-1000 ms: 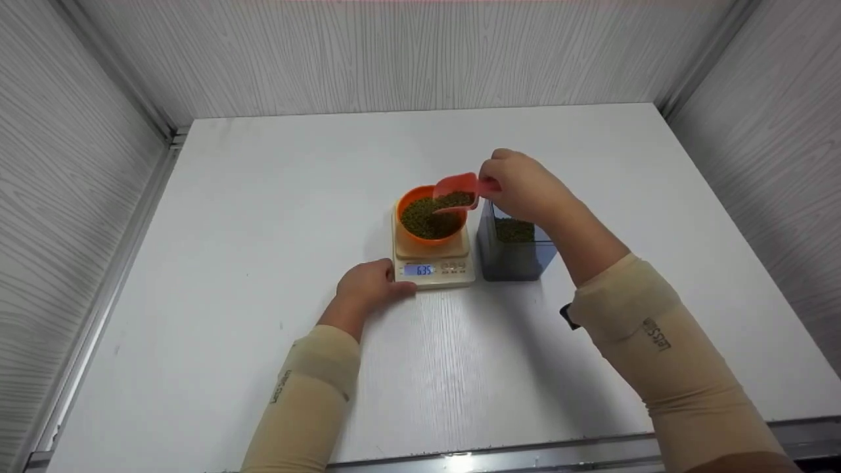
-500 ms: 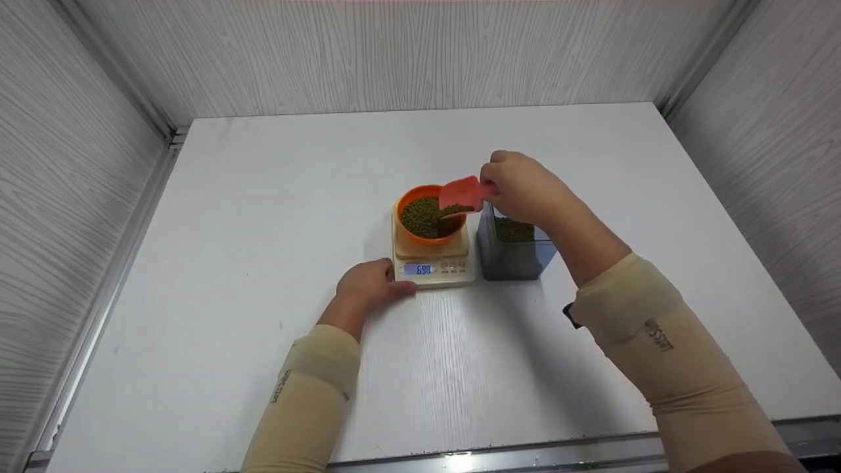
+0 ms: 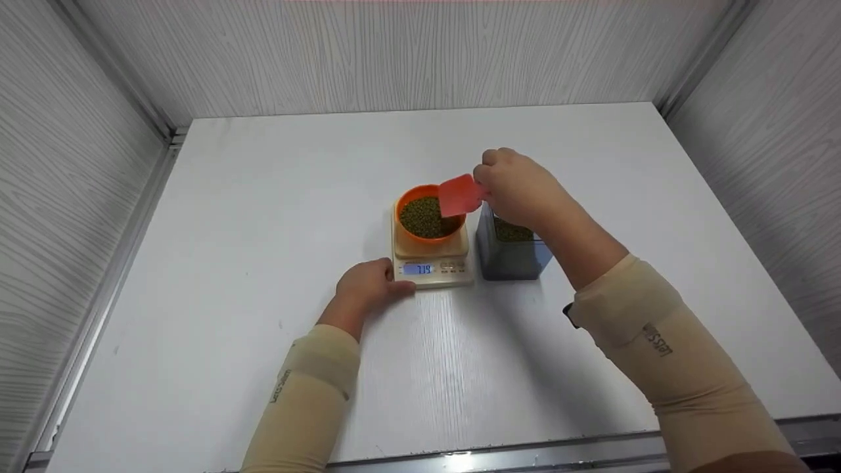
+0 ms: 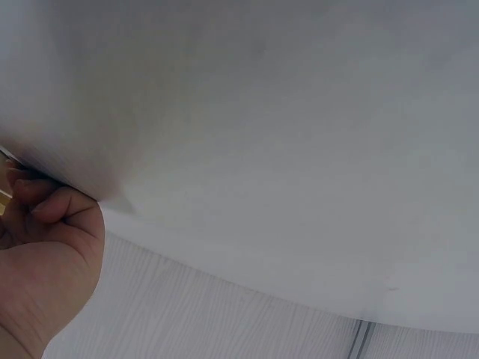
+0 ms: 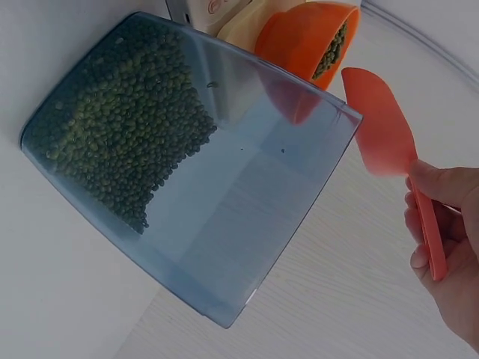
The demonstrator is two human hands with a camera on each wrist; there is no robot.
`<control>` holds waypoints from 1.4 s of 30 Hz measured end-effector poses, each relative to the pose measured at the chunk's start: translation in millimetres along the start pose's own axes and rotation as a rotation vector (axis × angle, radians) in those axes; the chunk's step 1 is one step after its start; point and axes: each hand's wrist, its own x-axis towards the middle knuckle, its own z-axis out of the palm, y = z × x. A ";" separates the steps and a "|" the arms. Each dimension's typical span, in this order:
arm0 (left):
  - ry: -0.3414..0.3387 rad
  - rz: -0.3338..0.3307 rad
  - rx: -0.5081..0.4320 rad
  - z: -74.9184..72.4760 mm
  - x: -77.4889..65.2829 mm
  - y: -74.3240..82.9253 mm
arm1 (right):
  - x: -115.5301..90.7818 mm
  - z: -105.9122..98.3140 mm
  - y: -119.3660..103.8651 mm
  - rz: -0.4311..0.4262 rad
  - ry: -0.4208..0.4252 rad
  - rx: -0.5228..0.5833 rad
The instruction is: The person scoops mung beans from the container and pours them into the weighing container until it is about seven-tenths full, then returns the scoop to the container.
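Note:
My right hand [image 3: 519, 187] grips the handle of a translucent red scoop [image 3: 458, 196]. The scoop is tipped over the right side of an orange bowl [image 3: 408, 192] that contains mung beans [image 3: 424, 218]. Under the bowl is a cream kitchen scale [image 3: 453, 278], its lit display reading about 719, perhaps with an unclear decimal point. My left hand [image 3: 364, 286] holds the scale's near left corner, thumb along the front edge. In the left wrist view, the left hand [image 4: 56, 250] has curled fingers; the scale is mostly out of sight there.
A bluish see-through container [image 3: 509, 263] with more mung beans stands close to the scale's right side, partly below my right hand. In the right wrist view, beans [image 5: 135, 112] fill one end of it. Pale panels [image 3: 420, 59] wall the white table [image 3: 276, 197].
The scoop has tilted further, and the beans once visible in it no longer show. The display has climbed from about 635 through 699 to 719. My left hand stays put.

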 end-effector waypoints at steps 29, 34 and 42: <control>0.001 0.035 -0.013 3.8 3.3 2.2 | -45.4 -38.1 39.7 0.239 -0.018 0.163; 0.006 0.037 -0.022 2.9 3.6 -0.7 | -53.7 -44.6 48.7 0.303 -0.105 0.085; 0.009 0.028 -0.030 4.8 2.4 -8.2 | -38.8 -5.3 45.2 0.293 -0.250 0.032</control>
